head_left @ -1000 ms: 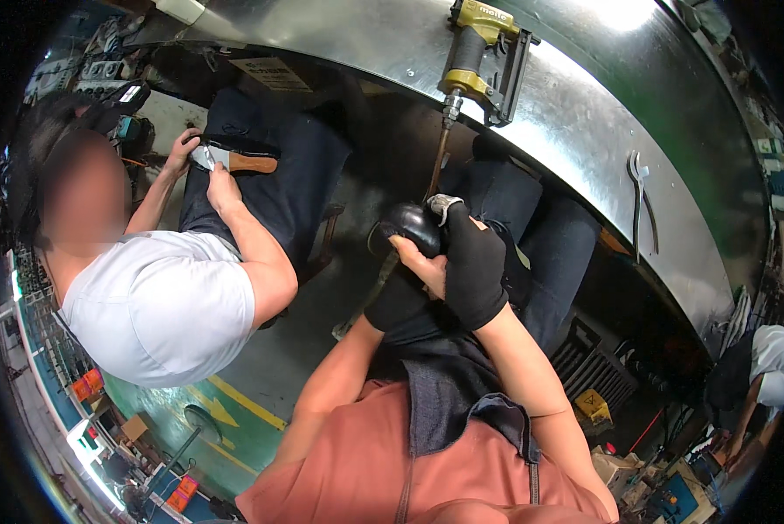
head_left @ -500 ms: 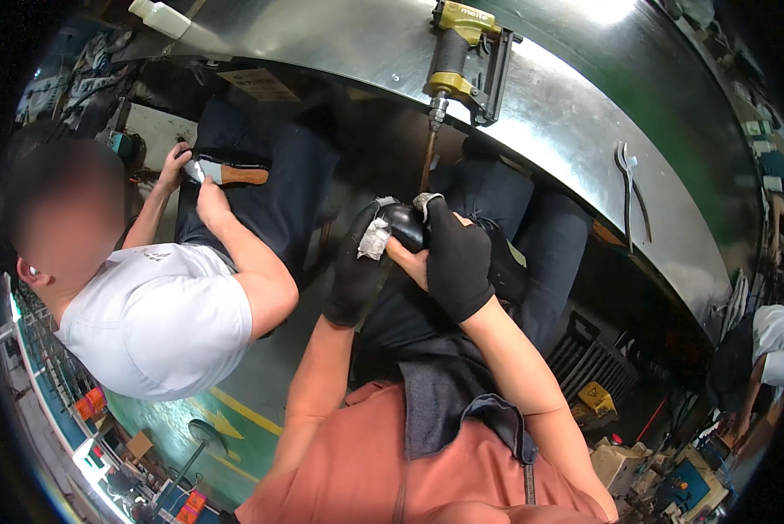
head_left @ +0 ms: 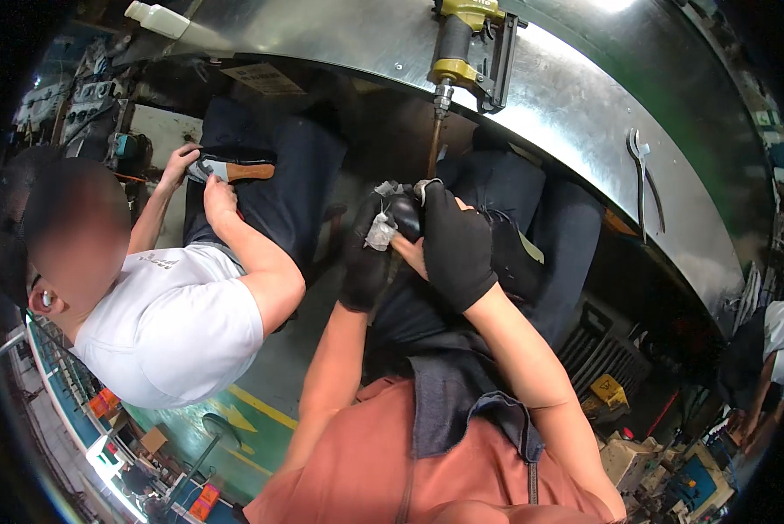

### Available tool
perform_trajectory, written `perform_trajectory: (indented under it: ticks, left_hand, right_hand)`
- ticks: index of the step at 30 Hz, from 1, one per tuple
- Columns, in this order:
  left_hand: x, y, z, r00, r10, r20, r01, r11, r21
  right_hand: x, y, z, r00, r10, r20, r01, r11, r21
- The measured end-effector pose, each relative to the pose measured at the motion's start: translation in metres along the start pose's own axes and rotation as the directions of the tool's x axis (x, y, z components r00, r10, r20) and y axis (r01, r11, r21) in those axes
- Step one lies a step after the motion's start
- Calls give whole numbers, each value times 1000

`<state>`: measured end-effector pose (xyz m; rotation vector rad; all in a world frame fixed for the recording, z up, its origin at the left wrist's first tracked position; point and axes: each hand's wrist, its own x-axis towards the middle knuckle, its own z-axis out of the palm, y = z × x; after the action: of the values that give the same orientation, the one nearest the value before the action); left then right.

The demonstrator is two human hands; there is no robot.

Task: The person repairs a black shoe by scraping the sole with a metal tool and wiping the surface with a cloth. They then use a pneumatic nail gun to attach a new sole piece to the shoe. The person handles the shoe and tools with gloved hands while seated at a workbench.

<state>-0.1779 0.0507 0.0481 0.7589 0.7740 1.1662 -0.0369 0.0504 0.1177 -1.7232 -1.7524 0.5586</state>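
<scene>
A glossy black shoe (head_left: 405,216) is held over my lap, its rounded end showing between my hands. My left hand (head_left: 366,244), in a black glove with whitish wrapping at the fingertips, closes on the shoe's left side. Against its right side presses my right hand (head_left: 453,244), in a black glove with a bare thumb; its fingers curl over the shoe. Much of the shoe is hidden by the gloves. Dark laces and a pale greenish edge show beyond my right hand; whether they belong to the same shoe, I cannot tell.
A metal bench (head_left: 558,96) curves across ahead, with an olive-and-black air nailer (head_left: 466,48) on its hose, pincers (head_left: 641,179) and a white bottle (head_left: 158,19). At left a seated co-worker (head_left: 178,306) holds a black shoe with a tan sole. A dark plastic crate (head_left: 593,345) sits low right.
The view has shifted slightly, so most things sit a little further right. Both my hands stay on the shoe, and less of its glossy surface shows between them.
</scene>
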Motion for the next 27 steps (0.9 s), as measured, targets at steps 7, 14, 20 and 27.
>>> perform_trajectory:
  ticks: [7, 14, 20, 27]
  left_hand:
    - [1, -3, 9, 995, 92, 35, -99, 931, 352]
    - [-4, -8, 8, 1000, -9, -8, 9, 1000, -10]
    - [-11, 12, 19, 1000, 1, 8, -2, 994, 114]
    - [-17, 2, 7, 994, 68, 82, -105, 751, 652]
  right_hand:
    - [8, 11, -7, 996, -70, -53, 77, 987, 142]
    - [8, 3, -9, 1000, 3, -26, -1, 998, 56]
    - [3, 2, -12, 995, -78, -66, 80, 996, 27]
    - [3, 8, -12, 996, -82, -39, 83, 996, 36]
